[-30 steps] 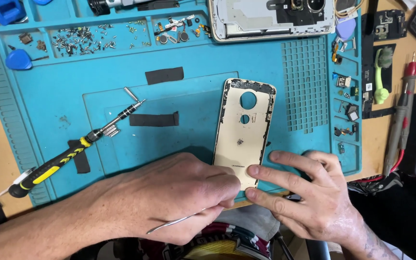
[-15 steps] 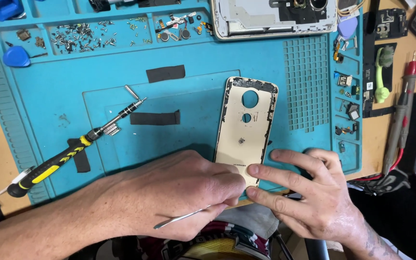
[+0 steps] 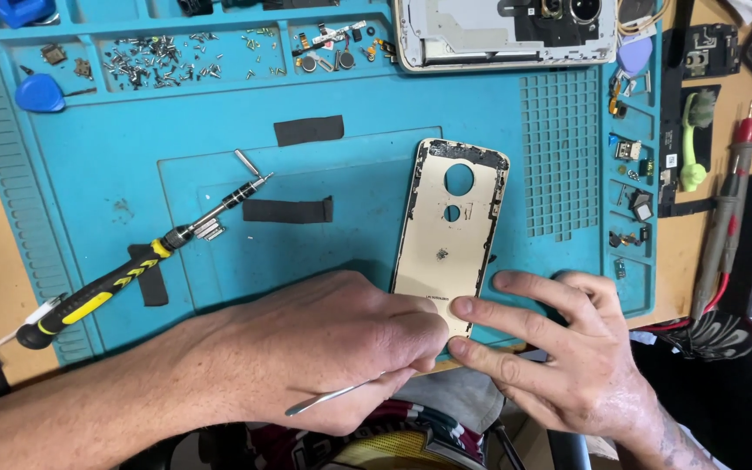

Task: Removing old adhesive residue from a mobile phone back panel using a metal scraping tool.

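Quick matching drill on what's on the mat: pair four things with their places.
1 screwdriver
2 back cover
3 blue pick
4 metal pry tool

A in the left hand
B top left of the mat
C lying left of centre
D under the right hand's fingertips

Pairs: 1-C, 2-D, 3-B, 4-A

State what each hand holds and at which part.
The left hand holds a thin metal pry tool near its working end; the grip point is hidden. The right hand pins the near end of the beige phone back cover on the blue mat.
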